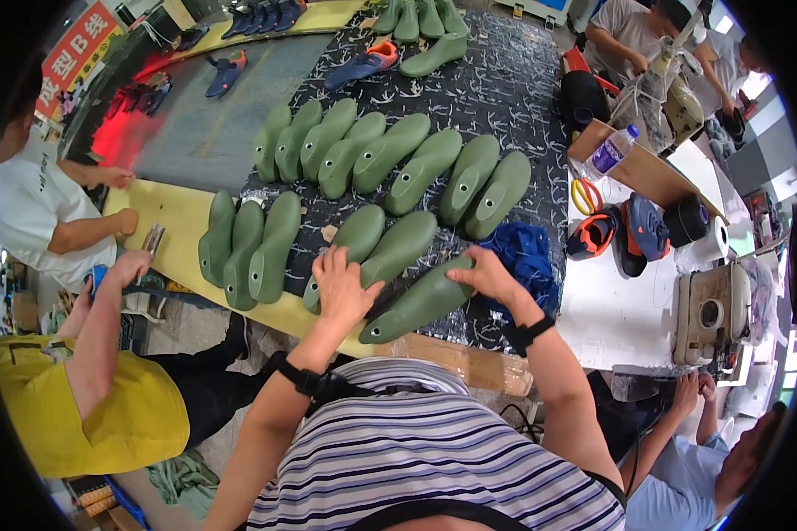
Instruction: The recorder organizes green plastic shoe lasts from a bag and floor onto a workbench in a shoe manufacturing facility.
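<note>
While right hand (494, 278) grips end of green shoe last (421, 301), left hand (341, 288) spreads over neighbouring lasts (400, 248), grasp unclear from here; blue bundle (524, 257) nearby on surface (545, 159).

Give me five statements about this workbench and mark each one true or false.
1. The right hand has its thumb on one end of a green shoe form. True.
2. The left hand holds a bottle. False: the left hand is on green shoe forms, and the bottle is away on the right.
3. A blue bundle lies beside the right hand. True.
4. The white box with a round dial is left of the shoe forms. False: it is to their right.
5. A blue and orange shoe lies on the dark table top. True.
</note>
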Demonstrator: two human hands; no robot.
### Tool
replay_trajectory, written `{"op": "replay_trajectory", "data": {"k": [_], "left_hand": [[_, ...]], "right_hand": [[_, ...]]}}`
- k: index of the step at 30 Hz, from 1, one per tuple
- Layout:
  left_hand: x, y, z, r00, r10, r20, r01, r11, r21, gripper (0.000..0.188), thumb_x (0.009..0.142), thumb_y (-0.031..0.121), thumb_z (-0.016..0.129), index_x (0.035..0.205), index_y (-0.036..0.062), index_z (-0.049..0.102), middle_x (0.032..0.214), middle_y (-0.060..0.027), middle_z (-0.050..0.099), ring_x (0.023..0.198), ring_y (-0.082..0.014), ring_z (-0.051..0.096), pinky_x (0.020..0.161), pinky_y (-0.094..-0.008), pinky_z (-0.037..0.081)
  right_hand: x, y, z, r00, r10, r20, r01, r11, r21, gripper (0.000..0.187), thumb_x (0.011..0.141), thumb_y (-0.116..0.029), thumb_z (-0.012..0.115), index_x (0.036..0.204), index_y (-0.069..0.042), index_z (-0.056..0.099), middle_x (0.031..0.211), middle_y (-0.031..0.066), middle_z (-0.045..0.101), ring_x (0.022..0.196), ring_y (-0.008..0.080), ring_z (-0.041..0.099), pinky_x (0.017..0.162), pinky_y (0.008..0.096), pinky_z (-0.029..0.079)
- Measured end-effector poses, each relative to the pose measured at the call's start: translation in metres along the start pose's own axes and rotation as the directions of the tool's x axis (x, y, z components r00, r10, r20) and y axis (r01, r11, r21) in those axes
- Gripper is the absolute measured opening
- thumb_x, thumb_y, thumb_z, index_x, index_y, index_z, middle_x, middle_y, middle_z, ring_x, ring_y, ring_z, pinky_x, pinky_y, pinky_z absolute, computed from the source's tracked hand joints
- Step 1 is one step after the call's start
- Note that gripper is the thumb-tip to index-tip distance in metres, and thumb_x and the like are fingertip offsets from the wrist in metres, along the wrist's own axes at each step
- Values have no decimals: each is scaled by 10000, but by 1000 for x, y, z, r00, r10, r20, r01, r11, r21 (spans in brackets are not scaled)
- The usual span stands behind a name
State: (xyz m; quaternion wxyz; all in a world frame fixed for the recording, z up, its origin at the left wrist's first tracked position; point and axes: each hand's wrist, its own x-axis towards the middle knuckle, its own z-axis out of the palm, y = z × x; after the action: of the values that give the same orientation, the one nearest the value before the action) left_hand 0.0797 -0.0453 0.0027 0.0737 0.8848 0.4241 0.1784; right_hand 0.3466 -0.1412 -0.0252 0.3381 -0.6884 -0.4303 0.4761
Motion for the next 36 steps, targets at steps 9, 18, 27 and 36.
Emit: {"op": "replay_trajectory", "data": {"k": [9, 18, 27, 36], "left_hand": [[-24, -74, -29, 994, -105, -28, 106, 993, 43, 416, 568, 306, 762, 743, -35, 600, 1159, -201, 463, 1099, -368, 412, 907, -464, 299], [-17, -70, -25, 994, -94, -49, 98, 992, 75, 402, 527, 313, 761, 718, 22, 561, 1151, -186, 468, 1061, -372, 436, 816, -486, 337], [-7, -65, -23, 995, -31, -100, 34, 999, 28, 446, 524, 286, 767, 773, 17, 513, 1166, -200, 458, 1034, -397, 441, 797, -480, 339], [-22, -72, -33, 993, -81, -83, 83, 996, 21, 442, 522, 308, 766, 749, 14, 526, 1149, -212, 458, 1045, -389, 442, 815, -479, 316]], "right_hand": [[-93, -29, -46, 903, 208, -377, -18, 893, 450, 331, 794, -201, 640, 967, 72, 572, 748, 90, 602, 557, 125, 568, 399, 229, 437], [58, -65, -88, 754, 257, -604, 467, 437, 769, 230, 851, -180, 589, 924, 38, 589, 828, 90, 599, 687, 185, 561, 533, 297, 429], [215, 14, -237, 841, -391, -374, -65, 613, -787, 452, 817, -238, 599, 1132, 61, 475, 1023, 296, 566, 950, 380, 577, 809, 400, 482], [171, 8, -174, 956, 104, -274, -170, 959, -227, 521, 772, -340, 693, 1009, 104, 554, 833, 131, 624, 719, 227, 622, 557, 354, 495]]}}
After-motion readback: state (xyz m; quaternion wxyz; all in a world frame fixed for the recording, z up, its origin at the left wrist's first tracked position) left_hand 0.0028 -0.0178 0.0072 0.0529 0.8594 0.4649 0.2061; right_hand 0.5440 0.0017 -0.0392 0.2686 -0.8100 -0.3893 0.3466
